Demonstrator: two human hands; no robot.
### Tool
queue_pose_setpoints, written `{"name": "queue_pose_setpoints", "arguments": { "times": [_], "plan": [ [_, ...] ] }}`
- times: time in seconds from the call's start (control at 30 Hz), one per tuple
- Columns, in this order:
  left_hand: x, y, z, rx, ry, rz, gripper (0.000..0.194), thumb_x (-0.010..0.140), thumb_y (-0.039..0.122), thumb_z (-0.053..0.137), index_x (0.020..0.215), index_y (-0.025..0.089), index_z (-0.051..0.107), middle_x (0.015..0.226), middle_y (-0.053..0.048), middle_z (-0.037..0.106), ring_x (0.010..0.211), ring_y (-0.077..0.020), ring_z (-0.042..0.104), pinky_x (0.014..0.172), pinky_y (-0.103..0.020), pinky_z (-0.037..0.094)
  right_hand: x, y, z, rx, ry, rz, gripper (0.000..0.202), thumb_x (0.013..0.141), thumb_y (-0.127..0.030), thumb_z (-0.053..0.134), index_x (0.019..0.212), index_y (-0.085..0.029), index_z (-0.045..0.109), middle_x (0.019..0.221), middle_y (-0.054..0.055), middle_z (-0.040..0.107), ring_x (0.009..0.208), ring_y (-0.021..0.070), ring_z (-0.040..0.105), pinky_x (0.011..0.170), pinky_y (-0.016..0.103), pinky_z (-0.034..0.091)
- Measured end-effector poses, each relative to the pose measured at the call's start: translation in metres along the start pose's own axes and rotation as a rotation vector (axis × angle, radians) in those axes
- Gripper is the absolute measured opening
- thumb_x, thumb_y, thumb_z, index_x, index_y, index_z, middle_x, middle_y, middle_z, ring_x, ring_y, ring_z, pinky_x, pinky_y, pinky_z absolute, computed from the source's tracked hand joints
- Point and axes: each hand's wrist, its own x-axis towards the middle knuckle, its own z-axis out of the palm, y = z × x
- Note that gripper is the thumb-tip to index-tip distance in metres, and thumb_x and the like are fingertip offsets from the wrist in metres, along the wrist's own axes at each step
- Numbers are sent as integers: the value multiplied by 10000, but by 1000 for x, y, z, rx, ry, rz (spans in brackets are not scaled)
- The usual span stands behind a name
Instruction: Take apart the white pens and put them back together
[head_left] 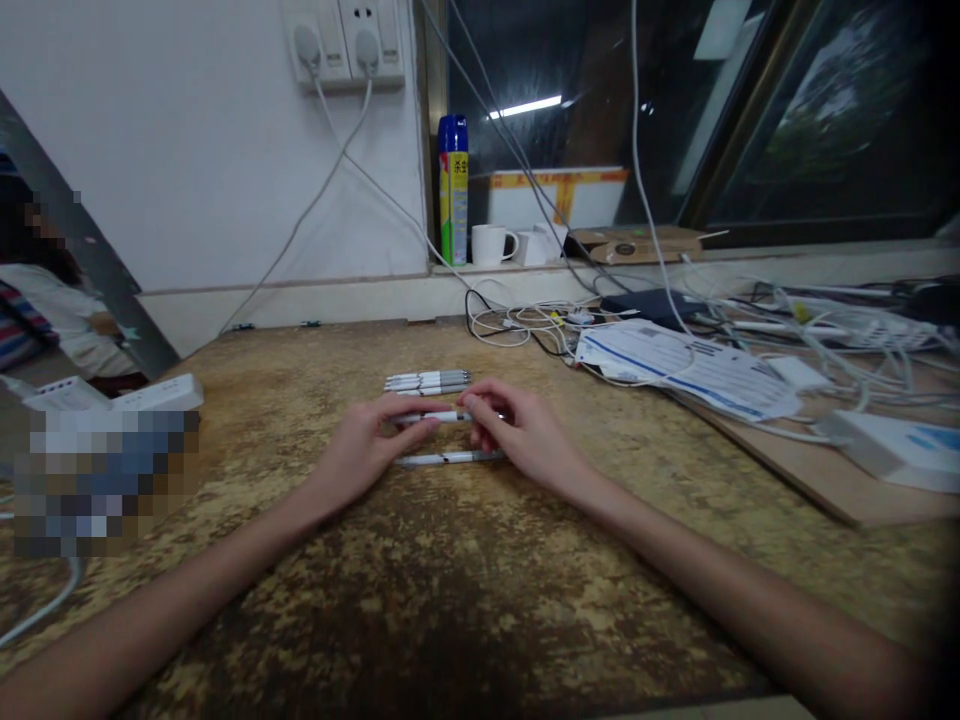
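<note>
One white held pen point(448, 416) was level just above or on the worn tabletop point(420, 600), between the two hands: the left hand point(358, 442) pinched its left end between thumb and fingers, and the right hand point(525, 428) gripped its right end with bent fingertips. One near pen point(442, 459) lay on the person's side of it, its right end partly behind the right hand. Beyond, a row of pens point(429, 381) lay side by side, at least three, too blurred to count surely. To the right, printed paper point(686, 368) lay among tangled cables point(517, 322), too many to number. On the ledge stood one white mug point(489, 245), its inside hidden from view, and one capped spray can point(454, 190). Two plugs point(367, 48) sat in the wall sockets point(391, 40).
</note>
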Motion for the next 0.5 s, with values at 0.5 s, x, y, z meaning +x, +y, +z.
{"name": "queue_pose_setpoints", "arguments": {
  "times": [0.5],
  "plan": [
    [-13, -15, -9, 12, 9, -29, 277, 969, 441, 693, 1132, 233, 776, 1129, -36, 795, 1042, -224, 734, 989, -355, 556, -3, -4, -3, -80, -15, -58, 236, 1028, -368, 530, 1146, -189, 627, 762, -6, 621, 718, 161, 581, 649, 292, 418]
  ]
}}
